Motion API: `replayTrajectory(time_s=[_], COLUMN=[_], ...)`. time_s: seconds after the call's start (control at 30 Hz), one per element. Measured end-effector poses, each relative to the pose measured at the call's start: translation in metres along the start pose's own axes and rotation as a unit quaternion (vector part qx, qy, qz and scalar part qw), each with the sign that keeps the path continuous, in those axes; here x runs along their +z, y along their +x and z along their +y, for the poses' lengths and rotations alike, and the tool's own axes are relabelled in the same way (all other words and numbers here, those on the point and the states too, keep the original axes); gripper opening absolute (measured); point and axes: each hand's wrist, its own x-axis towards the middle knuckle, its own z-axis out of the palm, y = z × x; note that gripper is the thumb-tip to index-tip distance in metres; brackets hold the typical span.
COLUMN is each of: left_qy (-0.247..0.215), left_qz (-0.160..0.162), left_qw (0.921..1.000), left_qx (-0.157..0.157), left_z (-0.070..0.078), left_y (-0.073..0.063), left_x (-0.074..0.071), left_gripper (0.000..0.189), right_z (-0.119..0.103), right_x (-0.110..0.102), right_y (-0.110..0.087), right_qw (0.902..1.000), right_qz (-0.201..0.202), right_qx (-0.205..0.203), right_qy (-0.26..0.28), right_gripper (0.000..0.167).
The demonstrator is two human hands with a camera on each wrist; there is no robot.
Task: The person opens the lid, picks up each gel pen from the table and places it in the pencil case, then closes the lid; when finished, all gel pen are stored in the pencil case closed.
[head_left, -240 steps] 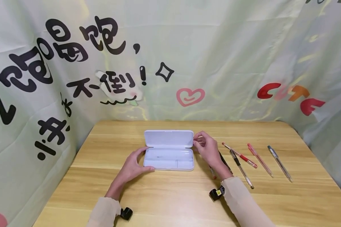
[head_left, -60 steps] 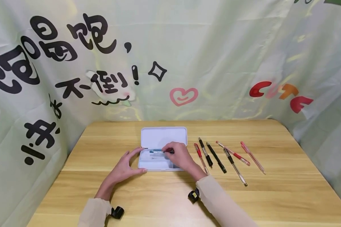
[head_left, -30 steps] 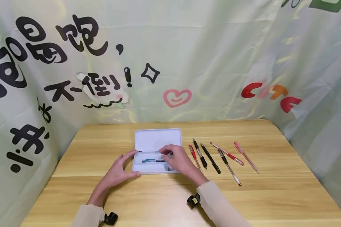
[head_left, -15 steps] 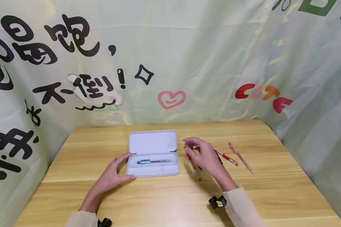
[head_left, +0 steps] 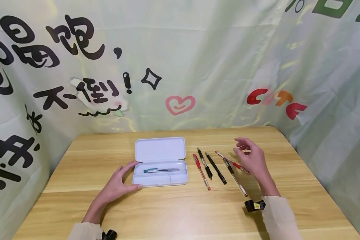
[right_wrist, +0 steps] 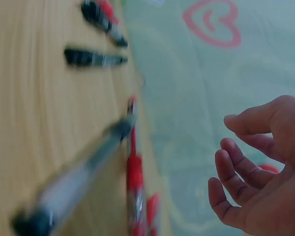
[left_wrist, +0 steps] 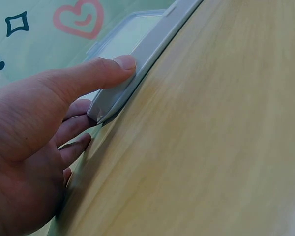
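Note:
A white pencil case (head_left: 160, 149) lies with its lid raised on the table; one teal-and-clear pen (head_left: 162, 170) is in its long back compartment. My left hand (head_left: 117, 181) holds the case at its left end, the thumb on the front wall (left_wrist: 147, 59) and the other fingers round the back corner. Over the right of the table hovers my right hand (head_left: 252, 160), its fingers loosely bent with nothing between them. Nearest to it is a clear pen with a red grip (head_left: 237, 165), crossed by a black-capped clear pen (head_left: 234, 176). The pink pen is mostly hidden behind the right hand.
Between the case and my right hand lie a red-capped pen (head_left: 201, 171), a clear-and-black pen (head_left: 204, 163) and a black pen (head_left: 216, 168). A printed curtain (head_left: 216, 83) hangs behind the wooden table (head_left: 174, 213) and along its sides.
The teal pen went into the case and my right hand let go of it. That hand then moved right, past the pens, while my left hand stayed on the case.

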Motion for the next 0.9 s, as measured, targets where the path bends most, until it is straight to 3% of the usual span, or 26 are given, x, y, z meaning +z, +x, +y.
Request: replayTrajectory(time_s=[0.17, 0.4, 0.57, 0.9], left_qy=[0.002, -0.005, -0.006, -0.002], left_qz=[-0.001, -0.007, -0.009, -0.005], left_qw=[1.0, 0.9999, 0.9999, 1.0], left_qx=[0.0, -0.006, -0.013, -0.008], left_z=[0.0, 0.001, 0.001, -0.001], left_y=[0.001, 0.001, 0.002, 0.0], left_x=[0.003, 0.006, 0.004, 0.0], left_gripper=[0.086, 0.087, 0.088, 0.086], right_z=[0.029, 0.06, 0.063, 0.054], right_x=[-0.014, -0.023, -0.026, -0.021], right_y=[-0.004, -0.01, -0.011, -0.005], right_qw=[0.9981, 0.9905, 0.9881, 0.9913], right_qz=[-0.013, -0.067, -0.073, -0.045], right_qx=[0.052, 0.086, 0.102, 0.078], right_qy=[-0.033, -0.083, -0.089, -0.096], right_gripper=[0.038, 0.036, 0.025, 0.019])
